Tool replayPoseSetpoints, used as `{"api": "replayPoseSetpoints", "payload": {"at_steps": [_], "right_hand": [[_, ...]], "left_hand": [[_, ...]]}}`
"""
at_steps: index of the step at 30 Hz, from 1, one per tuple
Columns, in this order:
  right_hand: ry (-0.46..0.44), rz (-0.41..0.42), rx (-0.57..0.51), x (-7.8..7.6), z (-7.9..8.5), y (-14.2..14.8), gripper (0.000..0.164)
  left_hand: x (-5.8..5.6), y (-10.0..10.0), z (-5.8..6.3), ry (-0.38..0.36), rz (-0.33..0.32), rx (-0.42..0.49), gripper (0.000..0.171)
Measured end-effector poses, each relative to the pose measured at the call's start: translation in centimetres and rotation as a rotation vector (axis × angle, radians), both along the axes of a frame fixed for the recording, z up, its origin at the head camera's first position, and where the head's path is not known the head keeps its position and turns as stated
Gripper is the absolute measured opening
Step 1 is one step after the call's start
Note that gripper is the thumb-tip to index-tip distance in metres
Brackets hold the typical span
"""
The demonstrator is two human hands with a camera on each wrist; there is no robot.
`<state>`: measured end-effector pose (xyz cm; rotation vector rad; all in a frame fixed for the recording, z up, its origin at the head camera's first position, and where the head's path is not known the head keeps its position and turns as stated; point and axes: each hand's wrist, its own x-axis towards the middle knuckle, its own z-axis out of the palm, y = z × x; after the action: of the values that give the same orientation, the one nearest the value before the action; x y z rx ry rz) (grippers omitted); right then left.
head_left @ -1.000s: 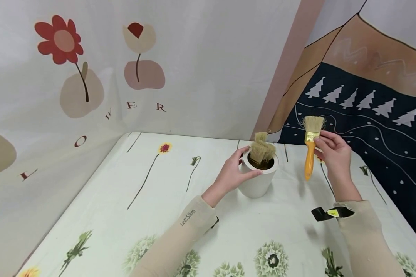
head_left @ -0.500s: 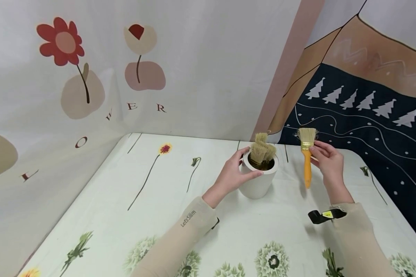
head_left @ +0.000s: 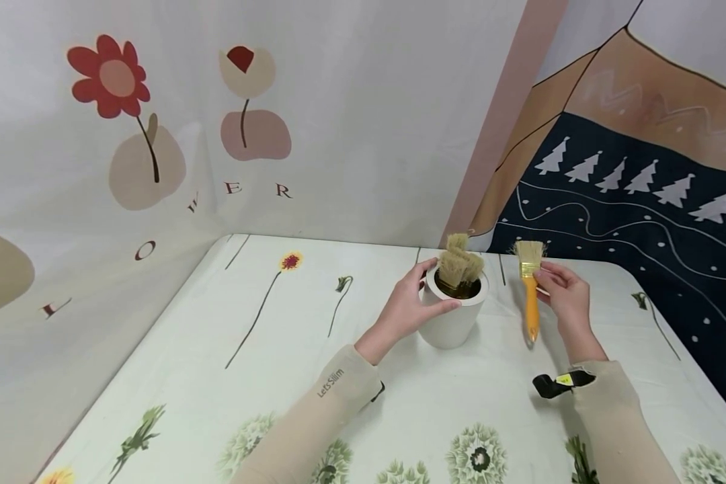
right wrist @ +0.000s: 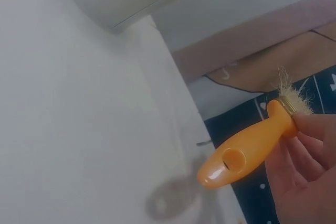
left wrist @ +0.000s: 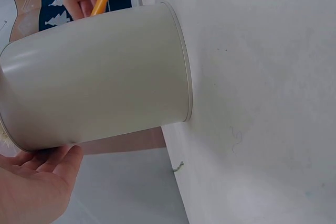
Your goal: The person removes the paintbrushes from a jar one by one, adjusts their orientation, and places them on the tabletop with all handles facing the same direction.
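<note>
Both my arms are in snug beige long sleeves. The left sleeve (head_left: pixel 333 403) has small dark "LetsSlim" lettering printed near the cuff, plus a bit of black strap poking out underneath. On my right sleeve (head_left: pixel 617 417) there's a black strap (head_left: pixel 550 384) at the wrist with a little yellow tag on it. Hands are bare.

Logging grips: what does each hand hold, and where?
Right hand pinches the brush at its ferrule; left hand grips the cup near the rim.
</note>
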<state>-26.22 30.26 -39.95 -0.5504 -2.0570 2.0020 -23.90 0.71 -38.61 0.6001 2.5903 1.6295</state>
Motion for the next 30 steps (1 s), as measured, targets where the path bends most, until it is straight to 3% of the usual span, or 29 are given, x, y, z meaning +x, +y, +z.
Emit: {"api": "replayPoseSetpoints", "payload": {"at_steps": [7, 14, 20, 30], "right_hand": [[-0.040, -0.004, 0.033, -0.2, -1.4, 0.3, 0.022], [-0.142, 0.021, 0.160, -0.3, -2.2, 0.2, 0.044], [-0.143, 0.064, 0.139, -0.4, -2.8, 0.3, 0.046], [-0.243, 0.087, 0.207, -0.7, -3.5, 0.4, 0.050]], "left_hand": [[0.0, 0.1, 0.0, 0.010, -0.007, 0.021, 0.086], [0.1, 0.0, 0.0, 0.004, -0.001, 0.027, 0.086], [0.1, 0.1, 0.0, 0.001, 0.002, 0.019, 0.086], [0.0, 0.1, -0.1, -0.001, 0.001, 0.029, 0.086]]}}
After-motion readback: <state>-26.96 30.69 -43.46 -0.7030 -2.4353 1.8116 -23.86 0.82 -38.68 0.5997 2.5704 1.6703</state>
